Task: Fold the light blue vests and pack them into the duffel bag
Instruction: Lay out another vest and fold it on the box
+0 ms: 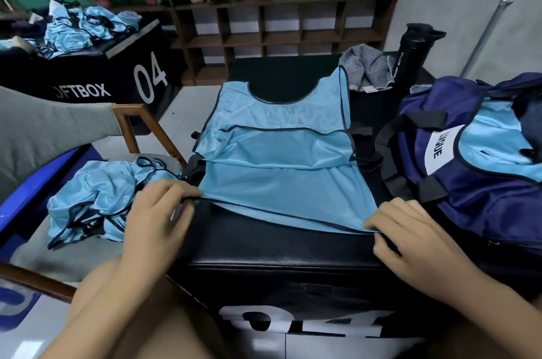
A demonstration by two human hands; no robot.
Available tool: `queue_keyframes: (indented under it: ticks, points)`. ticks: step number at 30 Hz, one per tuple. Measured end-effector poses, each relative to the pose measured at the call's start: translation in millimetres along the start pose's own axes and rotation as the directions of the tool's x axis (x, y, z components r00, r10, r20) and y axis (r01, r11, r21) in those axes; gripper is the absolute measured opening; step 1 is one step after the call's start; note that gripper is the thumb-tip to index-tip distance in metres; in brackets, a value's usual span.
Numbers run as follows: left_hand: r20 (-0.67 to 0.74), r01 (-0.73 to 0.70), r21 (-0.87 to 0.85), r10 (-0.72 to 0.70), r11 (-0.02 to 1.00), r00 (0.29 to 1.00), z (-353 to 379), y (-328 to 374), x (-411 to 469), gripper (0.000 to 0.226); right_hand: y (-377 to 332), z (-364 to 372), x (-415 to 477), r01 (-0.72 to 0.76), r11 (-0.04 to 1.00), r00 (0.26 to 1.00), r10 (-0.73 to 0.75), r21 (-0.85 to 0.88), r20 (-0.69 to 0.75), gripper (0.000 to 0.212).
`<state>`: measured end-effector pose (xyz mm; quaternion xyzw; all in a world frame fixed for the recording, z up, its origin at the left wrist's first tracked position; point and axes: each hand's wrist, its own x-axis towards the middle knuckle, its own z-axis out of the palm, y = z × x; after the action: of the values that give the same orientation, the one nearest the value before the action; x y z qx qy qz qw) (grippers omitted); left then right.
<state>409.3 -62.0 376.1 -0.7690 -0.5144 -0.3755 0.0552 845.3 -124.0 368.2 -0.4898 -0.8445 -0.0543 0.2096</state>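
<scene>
Far left, a crumpled pile of light blue vests lay on a chair seat, just beside the box. In my judgement this was the unfolded stock, kept within reach of the left hand.

The left hand pinched the near-left hem corner of the vest, fingers curled over the dark edging.

The vest lay spread on the black box top, directly before the person. Its neckline pointed away from the person and its hem lay nearest. The long axis ran near to far, leaning slightly right at the hem. A dark-trimmed edge crossed the middle; whether this was a fold or a second panel could not be determined. The flat layout appeared chosen to give square edges for folding.

The right hand pinched the near-right hem corner between thumb and fingers. With both corners held, the hem was drawn taut, and I judged it ready to be lifted toward the neckline.

At right, the navy bag stood open on the box beside the vest. Light blue fabric showed inside its mouth, evidently vests already packed. Its nearness to the right hand suited a short transfer.
</scene>
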Motion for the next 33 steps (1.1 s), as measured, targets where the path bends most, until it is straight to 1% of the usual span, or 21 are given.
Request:
queue_keyframes:
  ticks: [1,2,3,6,9,11,14,15,17,20,23,24,26,28,29,33]
  points:
    - [-0.028,-0.066,0.019,0.067,0.998,0.997,-5.6,0.3,-0.6,0.018,-0.1,-2.1,-0.2,-0.011,1.0,1.0,0.011,-0.005,-0.008,0.011]
    - [-0.017,-0.117,0.044,0.118,0.992,0.993,-8.3,-1.7,-1.9,0.018,-0.3,-3.7,-0.5,-0.021,1.0,1.0,0.021,-0.006,-0.012,0.013]
    - [0.027,-0.149,0.063,0.147,0.987,0.989,-7.4,-6.3,-5.1,0.018,-0.6,-4.9,-1.4,-0.029,1.0,1.0,0.029,-0.002,-0.01,0.015]
    - [0.213,-0.142,0.04,0.131,0.989,0.968,-1.8,-24.0,-16.9,0.02,-0.3,-5.2,-5.1,-0.047,0.999,0.998,0.046,0.024,0.03,0.021]
    - [0.33,-0.157,-0.047,0.164,0.986,0.93,-4.6,-39.0,-25.8,0.024,2.0,-3.5,-7.8,-0.063,0.997,0.996,0.061,0.033,0.06,0.023]
    - [0.362,-0.175,-0.068,0.188,0.982,0.913,-13.8,-39.7,-27.8,0.025,3.3,-5.1,-7.5,-0.071,0.997,0.996,0.07,0.028,0.053,0.023]
    - [0.341,-0.189,-0.048,0.194,0.981,0.92,-30.4,-30.3,-27.6,0.026,1.2,-8.4,-5.9,-0.076,0.997,0.997,0.076,0.028,0.023,0.022]
    - [0.341,-0.19,-0.06,0.199,0.98,0.919,-34.0,-26.6,-28.0,0.026,0.3,-8.3,-5.8,-0.074,0.997,0.997,0.073,0.03,0.02,0.021]
    - [0.383,-0.183,-0.105,0.21,0.977,0.9,-36.9,-22.0,-29.4,0.028,-0.5,-5.8,-6.0,-0.065,0.997,0.997,0.063,0.033,0.043,0.021]
    - [0.468,-0.106,-0.155,0.168,0.982,0.868,-37.6,-21.0,-31.8,0.034,-0.6,-3.9,-5.8,-0.05,0.998,0.996,0.046,0.049,0.073,0.015]
    - [0.48,0.003,-0.196,0.093,0.981,0.873,-43.0,-15.4,-25.9,0.029,-3.9,-9.2,0.4,-0.069,0.991,0.997,0.064,0.111,0.047,0.005]
    - [0.47,0.043,-0.218,0.066,0.975,0.88,-44.1,-12.1,-21.0,0.027,-4.1,-10.6,4.9,-0.082,0.988,0.996,0.079,0.129,0.03,0.002]
    - [0.449,0.127,-0.267,0.007,0.955,0.894,-42.7,-8.1,-7.7,0.025,-2.5,-11.8,19.3,-0.116,0.983,0.993,0.12,0.143,-0.015,0.006]
    - [0.412,0.182,-0.289,-0.05,0.94,0.91,-36.3,-4.9,12.2,0.019,3.8,-10.4,41.1,-0.163,0.977,0.983,0.173,0.14,-0.067,0.008]
    - [0.389,0.204,-0.295,-0.078,0.934,0.918,-31.0,-5.1,23.7,0.014,8.3,-9.2,54.3,-0.201,0.969,0.973,0.214,0.143,-0.084,0.006]
    - [0.284,0.269,-0.253,-0.194,0.929,0.939,-3.2,-12.2,80.6,0.015,37.7,0.4,114.5,-0.37,0.918,0.918,0.385,0.145,-0.095,0.007]
